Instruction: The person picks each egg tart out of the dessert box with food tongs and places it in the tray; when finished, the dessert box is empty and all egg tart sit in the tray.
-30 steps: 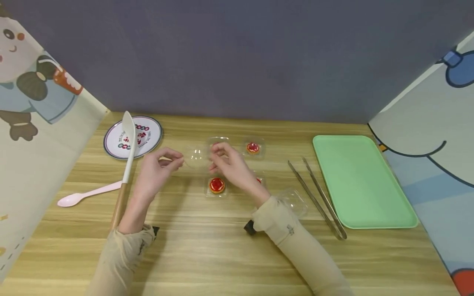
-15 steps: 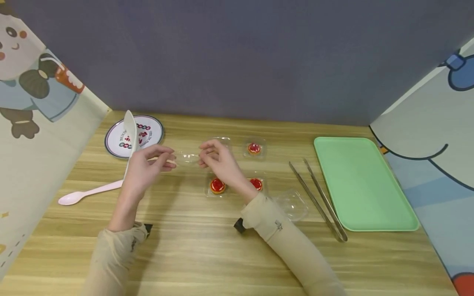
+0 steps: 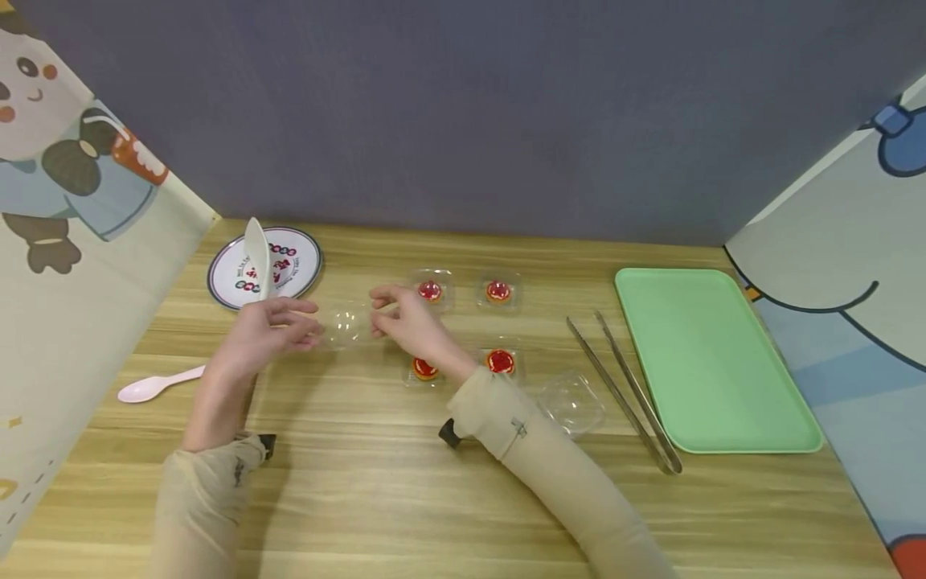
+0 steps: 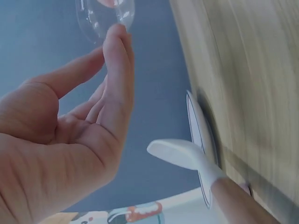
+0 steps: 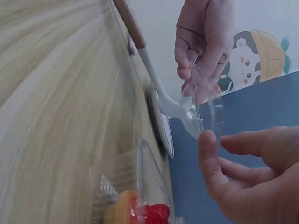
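Between my two hands, a clear domed plastic piece [image 3: 346, 326] is held up above the table. My left hand [image 3: 264, 331] pinches its left edge between thumb and fingertips, as the left wrist view shows. On the opposite edge, my right hand [image 3: 412, 326] pinches it the same way; in the right wrist view both hands [image 5: 254, 170] meet around the plastic [image 5: 201, 109]. Several red-topped tarts sit in clear plastic boxes below and right of the hands, including a back-left tart [image 3: 429, 291], a back-right tart [image 3: 498, 291] and a front-right tart [image 3: 501, 361].
At the left lie a patterned plate [image 3: 297, 273], a white spoon with a wooden handle [image 3: 256, 249] across it, and a pink spoon [image 3: 148, 389]. To the right are another clear plastic piece [image 3: 571, 404], metal tongs [image 3: 628, 390] and a green tray [image 3: 716, 362].
Both hands have moved left with the clear plastic piece, away from the boxes. The back-left tart, earlier behind my right hand, now shows, and the plastic is tilted differently.
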Demonstrator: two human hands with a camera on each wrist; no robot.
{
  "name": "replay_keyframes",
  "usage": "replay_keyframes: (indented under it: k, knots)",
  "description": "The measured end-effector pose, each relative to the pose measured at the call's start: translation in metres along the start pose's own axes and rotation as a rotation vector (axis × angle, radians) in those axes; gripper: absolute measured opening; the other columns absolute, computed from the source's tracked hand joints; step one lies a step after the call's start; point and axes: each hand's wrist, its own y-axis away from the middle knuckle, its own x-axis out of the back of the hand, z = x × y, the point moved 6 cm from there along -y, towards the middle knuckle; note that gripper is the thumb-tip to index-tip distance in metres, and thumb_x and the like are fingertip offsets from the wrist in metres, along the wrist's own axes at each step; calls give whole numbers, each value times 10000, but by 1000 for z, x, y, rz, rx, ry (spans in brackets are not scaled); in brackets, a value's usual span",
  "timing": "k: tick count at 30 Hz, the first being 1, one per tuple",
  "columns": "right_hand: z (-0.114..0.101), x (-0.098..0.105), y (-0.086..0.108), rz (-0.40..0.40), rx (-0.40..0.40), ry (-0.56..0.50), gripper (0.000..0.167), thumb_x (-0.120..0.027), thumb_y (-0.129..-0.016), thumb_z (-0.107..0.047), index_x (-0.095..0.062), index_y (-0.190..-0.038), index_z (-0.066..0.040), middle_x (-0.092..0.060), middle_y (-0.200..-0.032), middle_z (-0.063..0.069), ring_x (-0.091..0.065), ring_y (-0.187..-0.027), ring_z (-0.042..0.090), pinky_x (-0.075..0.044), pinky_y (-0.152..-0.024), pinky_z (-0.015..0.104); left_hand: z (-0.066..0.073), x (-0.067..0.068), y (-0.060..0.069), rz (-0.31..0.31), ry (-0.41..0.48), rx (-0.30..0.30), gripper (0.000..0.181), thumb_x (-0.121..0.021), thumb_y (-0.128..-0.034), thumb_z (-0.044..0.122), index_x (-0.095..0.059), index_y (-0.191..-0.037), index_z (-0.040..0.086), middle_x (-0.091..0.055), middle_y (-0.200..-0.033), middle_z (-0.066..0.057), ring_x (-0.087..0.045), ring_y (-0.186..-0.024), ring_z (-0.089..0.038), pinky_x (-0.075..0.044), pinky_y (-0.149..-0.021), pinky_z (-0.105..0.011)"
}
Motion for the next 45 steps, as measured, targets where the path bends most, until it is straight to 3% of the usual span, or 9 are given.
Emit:
replay_keyframes:
  k: [5, 9, 16, 19, 22, 26, 38, 42, 45]
  knots:
    - [3, -10, -5, -58, -20, 77, 420, -574, -1008, 157, -562, -1428, 157, -627, -1357, 311, -757, -954, 360, -668, -818, 307, -6, 2, 2, -65, -44, 56, 423, -577, -1040, -86, -454, -1390, -290, -754, -1045, -266, -755, -792, -97, -673, -800, -313]
    - [4, -16, -6, -92, -21, 116, 445, -597, -991, 154, -548, -1433, 169, -621, -1376, 332, -756, -1009, 384, -653, -811, 246, -9, 5, 2, -75, -81, 66, 448, -612, -1014, -122, -448, -1395, -292, -746, -1061, -277, -755, -803, -97, -670, -801, -299]
    - [2, -28, -7, -171, 7, 408, 498, -695, -960, 85, -569, -1439, 132, -648, -1383, 268, -643, -1275, 335, -543, -1086, 281, -17, 10, 4, -84, -145, 97, 481, -684, -961, -147, -484, -1382, -265, -716, -1083, -260, -739, -787, -86, -670, -776, -281]
    - [2, -33, -8, -207, 30, 535, 374, -720, -952, 57, -651, -1313, 124, -688, -1155, 217, -622, -1125, 287, -549, -1001, 292, -20, 9, 3, -100, -126, 117, 459, -652, -986, -138, -468, -1384, -274, -687, -1113, -272, -747, -810, -104, -670, -799, -294]
    - [5, -37, -10, -229, 33, 629, 316, -748, -940, 28, -675, -1239, 100, -589, -911, 109, -523, -1004, 228, -517, -889, 288, -22, 7, 3, -118, -119, 134, 450, -630, -1002, -133, -454, -1390, -277, -672, -1137, -289, -746, -835, -111, -668, -816, -294]
    - [10, -40, -11, -239, 4, 679, 450, -760, -938, 5, -632, -1361, 93, -514, -869, 31, -492, -1051, 199, -510, -924, 259, -24, 7, 1, -128, -123, 143, 445, -607, -1017, -128, -443, -1402, -278, -659, -1167, -337, -740, -848, -109, -666, -825, -293]
    - [8, -43, -6, -224, -23, 683, 629, -753, -1000, -93, -482, -1538, 88, -626, -1086, 97, -547, -1226, 240, -494, -1106, 266, -30, 11, -2, -110, -138, 162, 374, -603, -1002, -156, -483, -1327, -296, -666, -1139, -364, -730, -824, -95, -668, -806, -288]
    - [9, -41, -3, -215, -26, 695, 610, -729, -1020, -110, -480, -1544, 79, -654, -1193, 136, -559, -1233, 239, -497, -1111, 265, -31, 12, -2, -104, -127, 172, 368, -614, -997, -156, -488, -1314, -294, -683, -1117, -322, -732, -825, -94, -668, -812, -291]
    - [8, -38, 0, -195, -25, 681, 600, -715, -1027, -119, -483, -1544, 74, -647, -1134, 119, -561, -1198, 225, -525, -1040, 253, -30, 14, -2, -95, -137, 175, 387, -634, -990, -146, -491, -1321, -288, -684, -1129, -331, -729, -824, -90, -667, -815, -290]
